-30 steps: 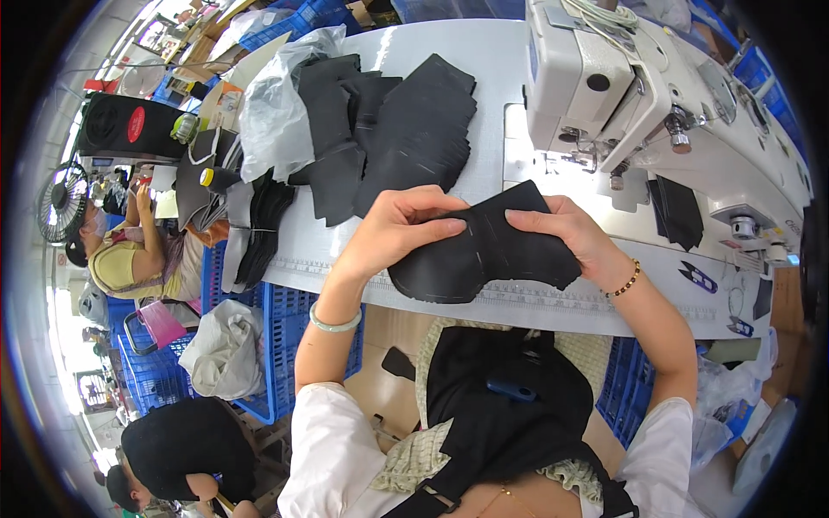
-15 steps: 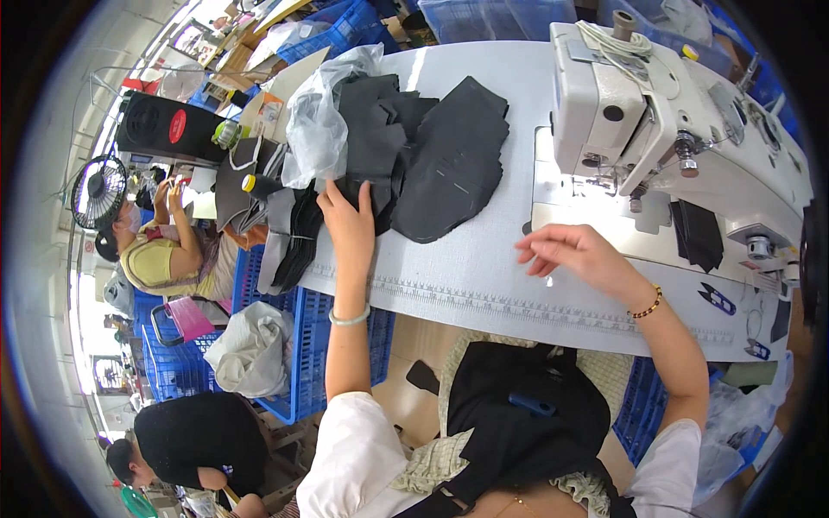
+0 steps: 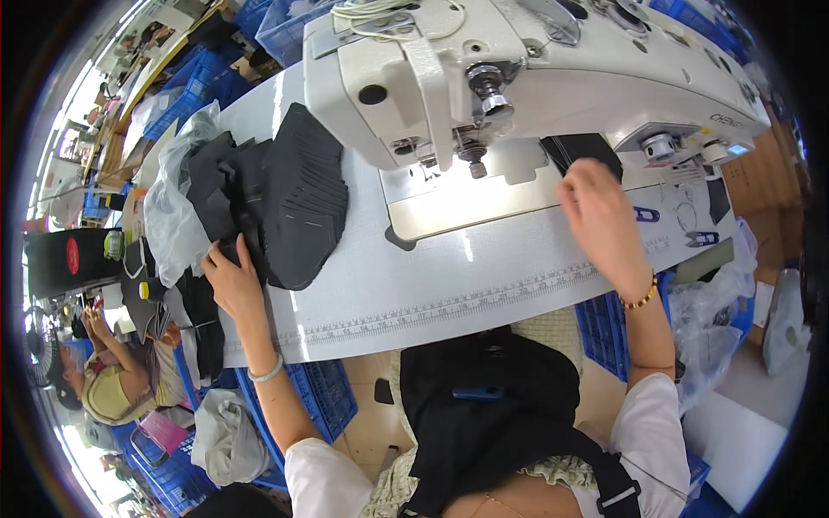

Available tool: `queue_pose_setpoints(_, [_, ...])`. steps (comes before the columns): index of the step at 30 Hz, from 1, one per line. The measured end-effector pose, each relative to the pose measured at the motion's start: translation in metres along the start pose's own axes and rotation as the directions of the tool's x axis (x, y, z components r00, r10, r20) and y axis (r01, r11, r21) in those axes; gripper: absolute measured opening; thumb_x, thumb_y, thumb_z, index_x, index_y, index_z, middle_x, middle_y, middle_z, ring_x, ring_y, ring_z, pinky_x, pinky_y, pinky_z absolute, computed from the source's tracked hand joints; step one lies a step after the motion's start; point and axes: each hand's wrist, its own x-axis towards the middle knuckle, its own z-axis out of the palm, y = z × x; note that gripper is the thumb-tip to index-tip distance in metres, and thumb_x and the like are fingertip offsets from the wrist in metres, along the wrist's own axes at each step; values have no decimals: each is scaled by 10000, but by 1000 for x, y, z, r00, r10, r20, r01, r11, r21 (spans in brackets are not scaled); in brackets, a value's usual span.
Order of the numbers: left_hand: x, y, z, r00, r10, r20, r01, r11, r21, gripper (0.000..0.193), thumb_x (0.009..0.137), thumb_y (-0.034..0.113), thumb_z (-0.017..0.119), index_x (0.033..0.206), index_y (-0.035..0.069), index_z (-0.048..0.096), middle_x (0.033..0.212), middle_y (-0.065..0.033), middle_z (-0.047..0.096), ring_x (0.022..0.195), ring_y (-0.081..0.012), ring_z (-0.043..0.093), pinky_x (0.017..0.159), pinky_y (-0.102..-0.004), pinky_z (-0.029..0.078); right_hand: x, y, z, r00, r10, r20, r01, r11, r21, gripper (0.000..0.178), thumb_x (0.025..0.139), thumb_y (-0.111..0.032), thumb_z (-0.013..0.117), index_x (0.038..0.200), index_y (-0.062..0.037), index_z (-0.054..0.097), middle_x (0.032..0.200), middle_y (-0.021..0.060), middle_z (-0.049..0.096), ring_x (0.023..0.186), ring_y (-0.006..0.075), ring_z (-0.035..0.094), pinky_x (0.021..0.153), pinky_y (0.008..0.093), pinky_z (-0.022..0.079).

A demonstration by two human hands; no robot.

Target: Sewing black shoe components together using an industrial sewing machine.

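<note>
My left hand (image 3: 233, 281) rests on the near edge of a pile of black fabric pieces (image 3: 229, 177), its fingers apart. To its right lies a fanned stack of black cut panels (image 3: 306, 203). My right hand (image 3: 600, 224) is over the right part of the table, fingers loosely bent and slightly blurred, with nothing visible in it. Its fingertips reach the near edge of a small stack of black fabric pieces (image 3: 587, 154) beside the sewing machine (image 3: 535, 95); whether they touch it I cannot tell. Thread snips (image 3: 646, 214) lie partly behind that hand.
A clear plastic bag (image 3: 177, 211) lies left of the black pile. A second pair of snips (image 3: 701, 239) sits near the table's right end. A printed ruler strip (image 3: 449, 306) follows the front edge. Blue crates (image 3: 319, 397) stand below; a person in yellow (image 3: 121, 380) sits at left.
My view has turned rightward, so the machine appears larger and nearer. My right hand has moved right, from beside the machine's plate to the small black stack. My left hand stays at the black pile.
</note>
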Motion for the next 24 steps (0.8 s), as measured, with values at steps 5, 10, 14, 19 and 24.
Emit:
queue_pose_setpoints(5, [-19, 43, -24, 996, 83, 31, -77, 987, -141, 324, 866, 342, 638, 875, 23, 581, 1011, -154, 585, 933, -349, 576, 751, -420, 475, 18, 42, 20, 962, 271, 32, -261, 947, -185, 334, 904, -348, 576, 898, -17, 533, 873, 166, 625, 783, 327, 598, 761, 375, 457])
queue_pose_setpoints(10, [-40, 76, -41, 868, 495, 35, -421, 772, -476, 468, 722, 327, 785, 922, 10, 505, 1244, -250, 493, 1097, -399, 505, 902, -405, 428, 17, 66, 38, 975, 200, -93, -207, 976, -74, 408, 900, -403, 575, 973, -3, 534, 814, 181, 632, 730, 355, 609, 794, 405, 443])
queue_pose_setpoints(14, [-41, 69, -28, 869, 493, 53, -423, 793, -439, 487, 718, 335, 786, 927, 15, 485, 1303, -278, 454, 1121, -418, 499, 902, -418, 431, 18, 59, 42, 960, 267, -90, -271, 962, -36, 441, 905, -412, 567, 1064, -2, 537, 823, 166, 633, 736, 355, 601, 812, 446, 426])
queue_pose_setpoints(19, [-39, 68, -31, 858, 513, 45, -426, 756, -497, 440, 714, 241, 783, 935, 24, 469, 1352, -289, 412, 1141, -422, 496, 919, -430, 427, 18, 27, 25, 966, 234, -107, -240, 970, -45, 394, 848, -305, 622, 1139, -52, 544, 1018, 128, 608, 872, 316, 584, 819, 419, 423])
queue_pose_setpoints(24, [-35, 91, -52, 790, 612, -21, -458, 568, -684, 492, 632, 88, 733, 1052, 15, 487, 1380, -269, 391, 1216, -419, 444, 979, -436, 398, 6, -26, 30, 980, -156, -121, 167, 982, 92, 293, 726, -200, 670, 1004, -115, 632, 1171, 89, 531, 972, 280, 508, 788, 402, 417])
